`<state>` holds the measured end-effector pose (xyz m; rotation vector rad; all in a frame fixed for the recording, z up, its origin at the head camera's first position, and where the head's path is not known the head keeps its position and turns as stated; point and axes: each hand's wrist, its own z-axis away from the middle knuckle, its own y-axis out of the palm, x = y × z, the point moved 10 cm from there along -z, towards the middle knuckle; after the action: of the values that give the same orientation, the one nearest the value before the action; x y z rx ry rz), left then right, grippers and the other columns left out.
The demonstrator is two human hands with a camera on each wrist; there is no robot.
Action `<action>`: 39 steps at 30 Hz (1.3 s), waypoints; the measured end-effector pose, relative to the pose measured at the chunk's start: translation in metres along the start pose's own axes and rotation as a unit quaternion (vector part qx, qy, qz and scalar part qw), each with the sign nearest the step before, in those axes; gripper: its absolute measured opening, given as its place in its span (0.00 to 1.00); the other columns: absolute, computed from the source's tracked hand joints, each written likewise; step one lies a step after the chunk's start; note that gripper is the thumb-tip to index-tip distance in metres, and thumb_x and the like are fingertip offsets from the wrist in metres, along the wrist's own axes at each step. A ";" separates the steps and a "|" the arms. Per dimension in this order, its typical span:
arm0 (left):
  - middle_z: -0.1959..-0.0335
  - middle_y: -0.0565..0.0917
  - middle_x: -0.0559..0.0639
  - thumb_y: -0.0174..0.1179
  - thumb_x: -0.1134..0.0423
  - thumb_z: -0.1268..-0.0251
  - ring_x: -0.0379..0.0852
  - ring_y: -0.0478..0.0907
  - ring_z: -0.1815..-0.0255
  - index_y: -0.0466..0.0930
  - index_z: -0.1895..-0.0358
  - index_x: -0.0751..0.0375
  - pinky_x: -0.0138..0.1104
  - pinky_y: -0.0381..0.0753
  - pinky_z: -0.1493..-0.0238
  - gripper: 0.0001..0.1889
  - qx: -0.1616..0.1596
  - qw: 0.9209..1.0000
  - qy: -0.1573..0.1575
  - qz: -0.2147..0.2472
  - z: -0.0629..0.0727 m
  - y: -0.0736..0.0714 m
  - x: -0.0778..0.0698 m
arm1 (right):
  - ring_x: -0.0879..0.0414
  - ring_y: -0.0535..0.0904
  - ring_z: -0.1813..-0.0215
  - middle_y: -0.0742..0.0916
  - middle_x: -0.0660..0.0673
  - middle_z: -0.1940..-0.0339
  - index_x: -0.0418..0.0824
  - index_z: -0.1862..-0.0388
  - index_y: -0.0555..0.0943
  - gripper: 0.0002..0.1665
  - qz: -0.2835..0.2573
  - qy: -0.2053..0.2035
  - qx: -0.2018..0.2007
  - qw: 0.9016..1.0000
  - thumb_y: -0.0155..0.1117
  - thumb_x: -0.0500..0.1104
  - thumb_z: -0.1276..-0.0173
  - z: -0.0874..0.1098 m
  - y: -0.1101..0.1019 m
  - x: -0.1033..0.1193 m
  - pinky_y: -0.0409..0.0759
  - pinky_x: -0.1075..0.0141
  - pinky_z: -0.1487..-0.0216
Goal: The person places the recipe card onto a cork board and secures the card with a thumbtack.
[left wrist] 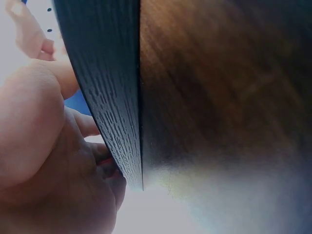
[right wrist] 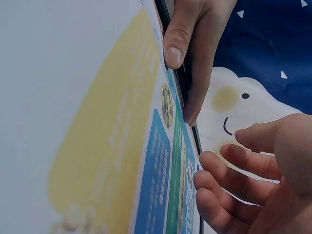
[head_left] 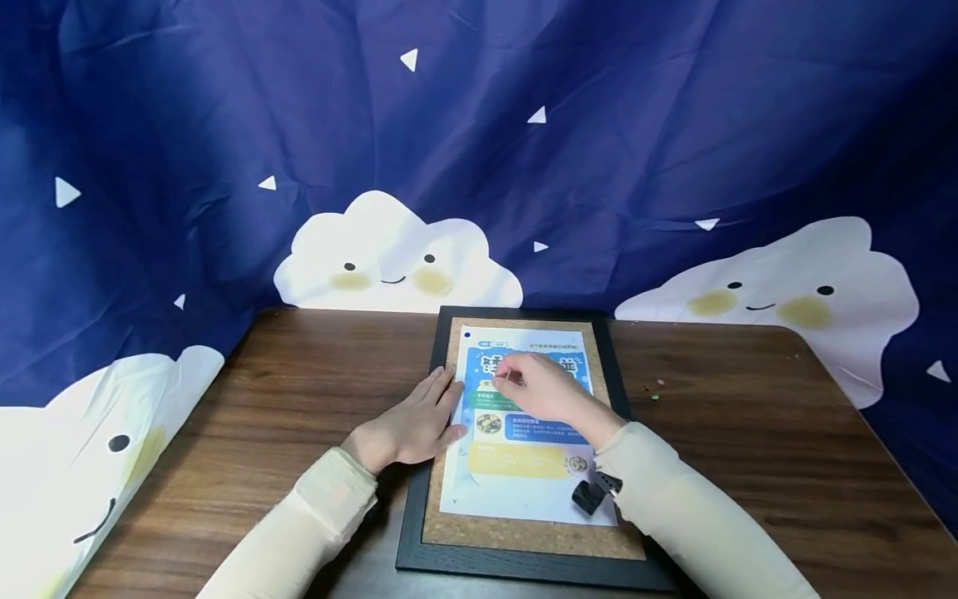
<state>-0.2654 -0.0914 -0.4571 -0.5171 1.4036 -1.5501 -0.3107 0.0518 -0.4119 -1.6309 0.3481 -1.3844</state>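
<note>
A printed poster [head_left: 516, 499] lies on a cork board [head_left: 524, 537] with a black frame [head_left: 524, 568]. At its far left corner is a small blue dot [head_left: 467, 334], perhaps a pin head. My left hand [head_left: 419, 420] rests over the frame's left side, fingers reaching the poster's edge. Above the poster's upper part hovers my right hand [head_left: 542, 389], its fingers loosely bent. In the right wrist view the right thumb [right wrist: 258, 136] and fingers stand slightly apart, with nothing visible between them. In the left wrist view, the left palm [left wrist: 29, 126] lies against the frame.
The board lies on a brown wooden table [head_left: 322, 366]. Right of the frame sit a few tiny round bits, one green [head_left: 655, 397] and one pale [head_left: 660, 382]. A blue curtain [head_left: 449, 108] printed with clouds hangs behind the table. The right wrist wears a black device [head_left: 590, 497].
</note>
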 end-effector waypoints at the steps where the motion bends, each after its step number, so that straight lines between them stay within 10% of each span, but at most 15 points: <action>1: 0.09 0.41 0.65 0.47 0.46 0.11 0.61 0.36 0.07 0.48 0.11 0.66 0.52 0.47 0.09 0.39 0.000 1.000 0.000 0.000 0.000 0.000 0.001 | 0.54 0.79 0.59 0.88 0.49 0.58 0.43 0.47 0.88 0.12 -0.001 -0.002 0.000 1.000 0.62 0.46 0.16 0.004 -0.001 0.000 0.79 0.61 0.55; 20: 0.08 0.40 0.63 0.46 0.44 0.10 0.60 0.34 0.07 0.46 0.11 0.65 0.51 0.46 0.09 0.40 0.002 1.000 -0.003 -0.009 0.000 0.001 0.001 | 0.56 0.78 0.59 0.87 0.50 0.60 0.38 0.44 0.88 0.13 -0.040 -0.055 -0.022 0.997 0.64 0.43 0.17 0.067 -0.032 -0.031 0.77 0.68 0.60; 39: 0.09 0.42 0.66 0.47 0.46 0.10 0.62 0.35 0.07 0.47 0.11 0.67 0.52 0.46 0.09 0.39 -0.001 1.000 0.002 -0.009 0.002 -0.001 -0.001 | 0.54 0.83 0.65 0.90 0.46 0.64 0.37 0.48 0.88 0.10 -0.056 -0.008 -0.078 0.995 0.64 0.40 0.17 0.104 -0.060 -0.091 0.84 0.68 0.64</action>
<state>-0.2638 -0.0915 -0.4552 -0.5295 1.4077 -1.5657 -0.2688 0.1959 -0.4133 -1.8117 0.3672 -1.4578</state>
